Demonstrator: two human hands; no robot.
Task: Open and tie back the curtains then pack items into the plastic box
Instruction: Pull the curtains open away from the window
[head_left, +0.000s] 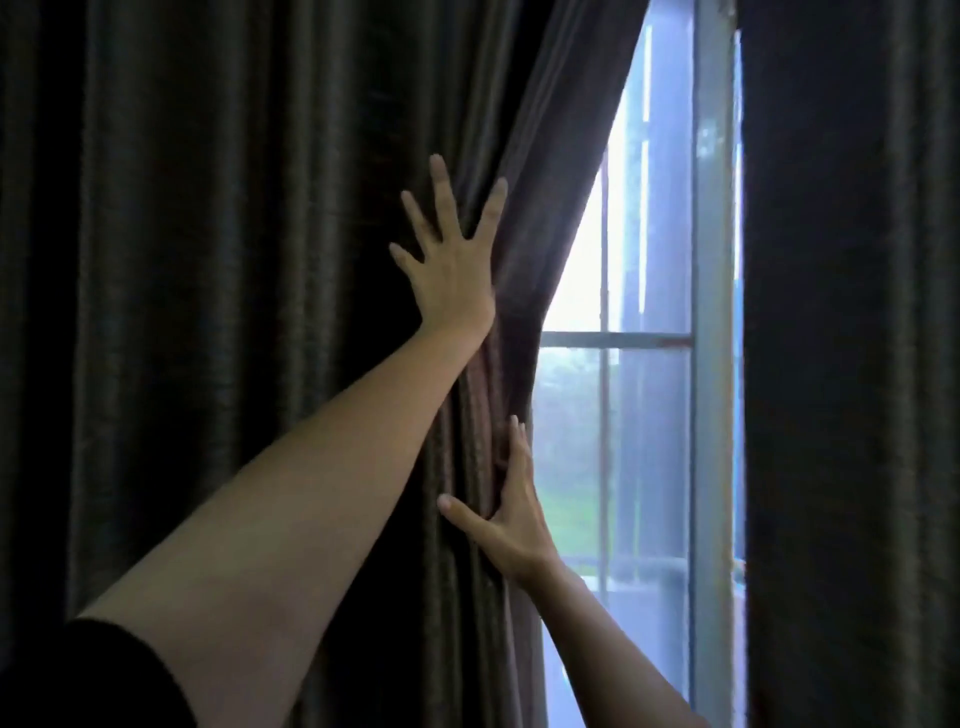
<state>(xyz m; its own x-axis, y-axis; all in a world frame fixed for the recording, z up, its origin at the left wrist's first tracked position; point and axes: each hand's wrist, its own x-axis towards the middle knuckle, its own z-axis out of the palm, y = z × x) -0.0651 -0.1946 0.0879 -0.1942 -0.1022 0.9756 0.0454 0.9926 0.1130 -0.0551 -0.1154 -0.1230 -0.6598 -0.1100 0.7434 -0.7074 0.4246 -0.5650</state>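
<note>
A dark left curtain (234, 312) hangs in heavy folds and is bunched toward its right edge, where a gap shows the window. My left hand (452, 260) lies flat on the bunched edge, fingers spread, high up. Lower down, my right hand (511, 514) wraps the gathered folds, thumb in front and fingers tucked behind the edge. A second dark curtain (852, 364) hangs straight at the right. No plastic box is in view.
Between the curtains a window (649, 340) with a pale frame and thin bars lets in bright daylight; greenery shows outside. The vertical frame post (714, 364) stands just left of the right curtain.
</note>
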